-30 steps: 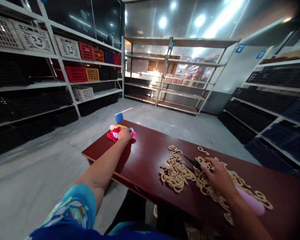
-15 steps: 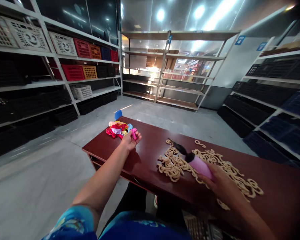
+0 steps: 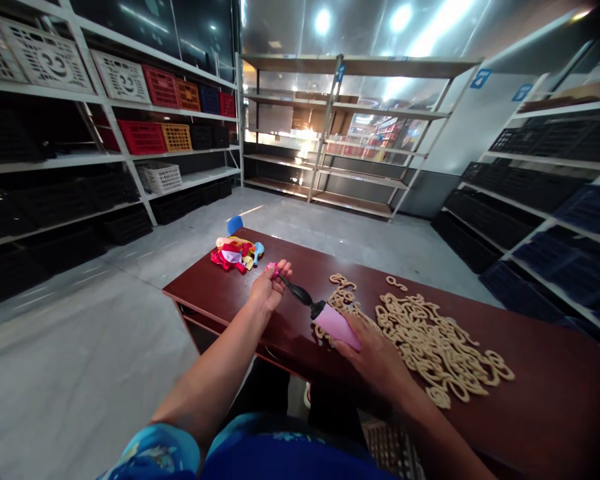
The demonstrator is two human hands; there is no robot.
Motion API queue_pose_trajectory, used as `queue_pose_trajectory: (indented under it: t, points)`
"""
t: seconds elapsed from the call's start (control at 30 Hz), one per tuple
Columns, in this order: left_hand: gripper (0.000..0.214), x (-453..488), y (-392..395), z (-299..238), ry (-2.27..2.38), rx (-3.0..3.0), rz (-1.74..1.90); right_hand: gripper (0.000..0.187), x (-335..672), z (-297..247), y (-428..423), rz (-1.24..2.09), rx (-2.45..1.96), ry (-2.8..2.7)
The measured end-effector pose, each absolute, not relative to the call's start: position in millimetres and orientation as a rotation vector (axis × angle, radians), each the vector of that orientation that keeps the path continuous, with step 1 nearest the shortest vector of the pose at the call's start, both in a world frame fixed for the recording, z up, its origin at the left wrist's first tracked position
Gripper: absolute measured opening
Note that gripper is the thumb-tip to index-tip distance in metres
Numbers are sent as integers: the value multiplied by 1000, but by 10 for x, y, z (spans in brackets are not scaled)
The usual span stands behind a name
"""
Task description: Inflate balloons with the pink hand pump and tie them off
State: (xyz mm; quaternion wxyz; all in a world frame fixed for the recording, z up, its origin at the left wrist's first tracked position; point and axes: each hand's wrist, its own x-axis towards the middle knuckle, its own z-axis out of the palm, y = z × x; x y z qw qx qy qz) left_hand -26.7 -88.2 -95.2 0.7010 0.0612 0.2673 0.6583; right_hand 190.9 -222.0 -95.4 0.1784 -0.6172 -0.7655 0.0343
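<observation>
My left hand [image 3: 267,288] pinches a small pink balloon [image 3: 272,269] above the dark red table [image 3: 300,257]. My right hand [image 3: 377,353] is wrapped round the pink body of a balloon pump [image 3: 336,327]. The pump's black tapered nozzle [image 3: 300,294] points left, and its tip reaches the balloon at my left fingers; whether it sits inside the mouth is too small to tell. Beyond my left hand lies a heap of limp balloons [image 3: 235,253] in red, yellow, blue and other colours. Tan curled pieces [image 3: 430,340], S-shaped and ring-like, lie beneath and right of the pump.
A blue chair back [image 3: 235,224] shows past the table's far left corner. Shelves with plastic crates [image 3: 143,137] line the left wall. Dark bins [image 3: 500,187] fill the right shelves, and a metal rack [image 3: 325,133] stands at the back. A crate [image 3: 387,443] sits below the table's front edge.
My right hand has brought the pump left, off the tan pieces, so its nozzle meets the pink balloon. My left hand has shifted slightly right and turned with the balloon.
</observation>
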Motion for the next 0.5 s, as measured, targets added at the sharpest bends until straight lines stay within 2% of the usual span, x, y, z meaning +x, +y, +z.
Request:
queue_pose_trajectory:
  t: [0.17,0.5]
  points:
    - [13,-256,-907,-943,599,155,1465,53,1865,-947,-2209,66,-1772,-2181]
    - [6,-189,-961,-1022,597,169,1533,51,1828,-957,-2205,39,-1787,-2183]
